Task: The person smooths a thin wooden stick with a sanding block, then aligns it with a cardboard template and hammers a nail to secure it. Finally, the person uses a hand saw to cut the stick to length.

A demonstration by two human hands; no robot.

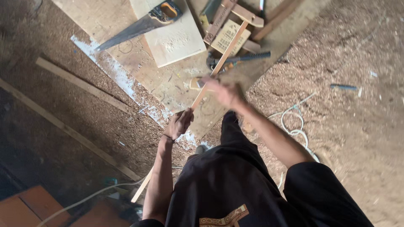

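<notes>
Wooden strip (219,63) clenched in left hand (179,123); right hand (223,91) blurred, its fingers' grip unclear.

The left hand (180,122) is closed around a long thin pale wooden strip (219,67) that slants up to the right across a scuffed plywood sheet (168,80) lying on the sawdust-covered floor (345,122). The right hand (223,91), blurred, is on the strip higher up. On the sheet lie a handsaw with an orange and black handle (143,24), resting partly on a pale square board (176,40), and a dark ribbed rod (248,56). A white cord (294,126) curls over the sawdust near the person's right arm.
</notes>
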